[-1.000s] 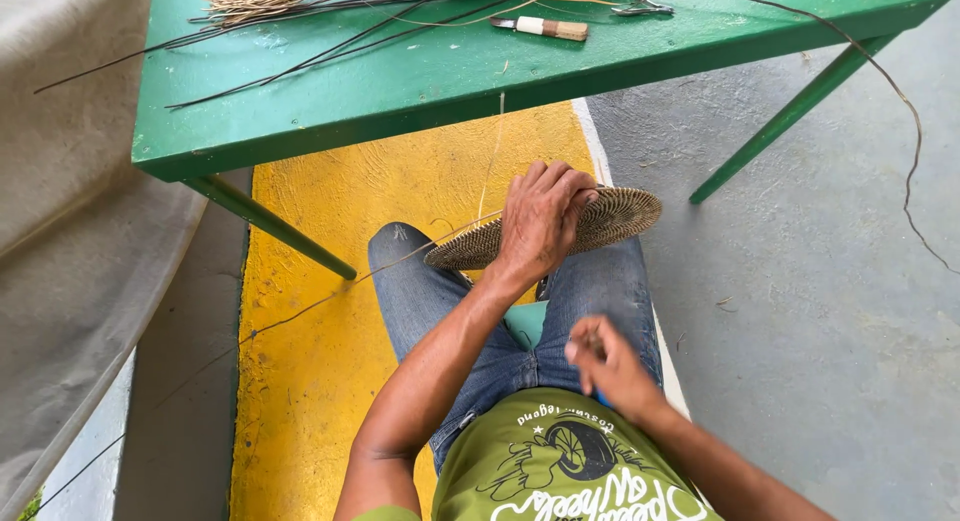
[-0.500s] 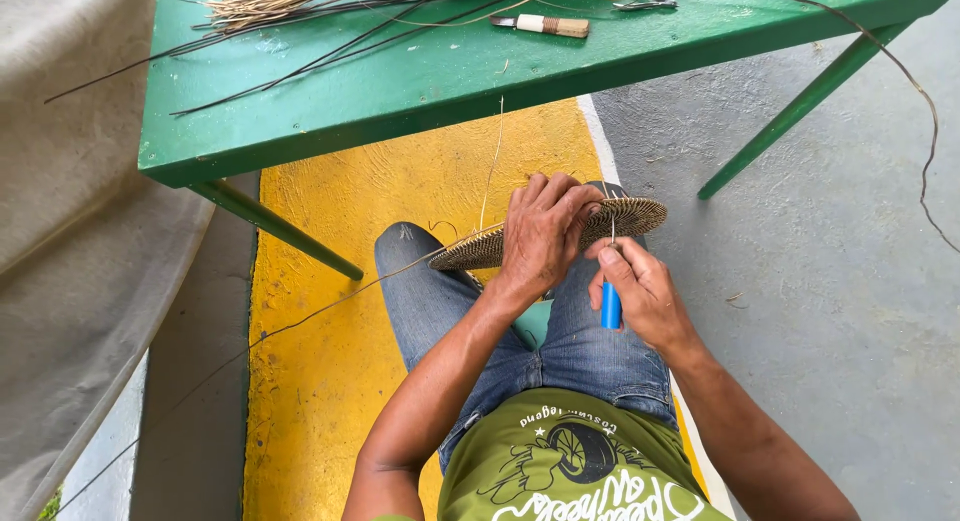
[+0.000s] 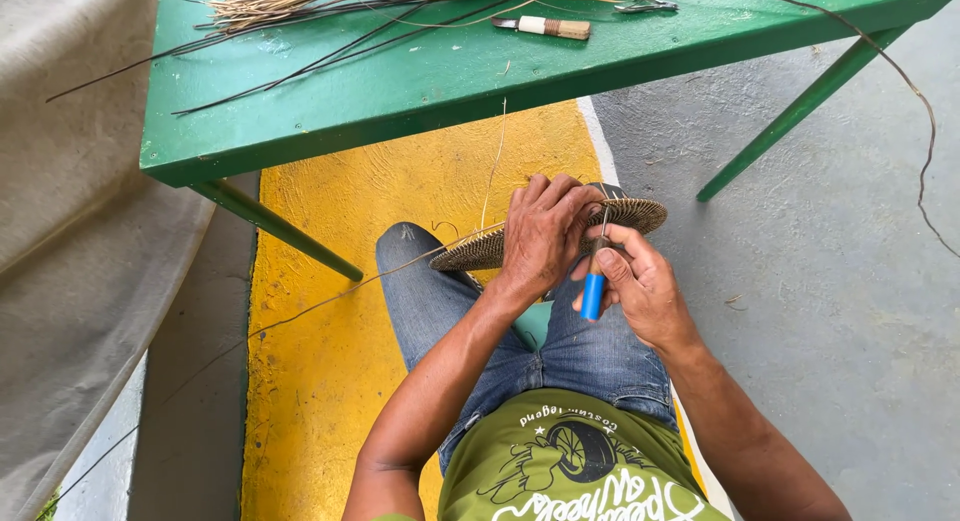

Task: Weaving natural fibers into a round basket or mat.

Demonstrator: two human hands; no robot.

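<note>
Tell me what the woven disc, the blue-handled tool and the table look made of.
Woven disc: plant fibre, probably; tan coiled rows, matte. Blue-handled tool: glossy handle, likely plastic; thin grey shaft looks metal. Table: green paint hides the material; the slim angled legs suggest metal.

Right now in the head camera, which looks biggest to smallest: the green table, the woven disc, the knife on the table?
1. green table
2. woven disc, partly hidden by the left hand
3. knife; it lies farther off, so its true size is unsure.

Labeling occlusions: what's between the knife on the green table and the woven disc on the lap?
Head view: bare green tabletop, its front edge, then yellow floor crossed by one thin fibre strand rising from the woven disc. Knife lies clear.
</note>
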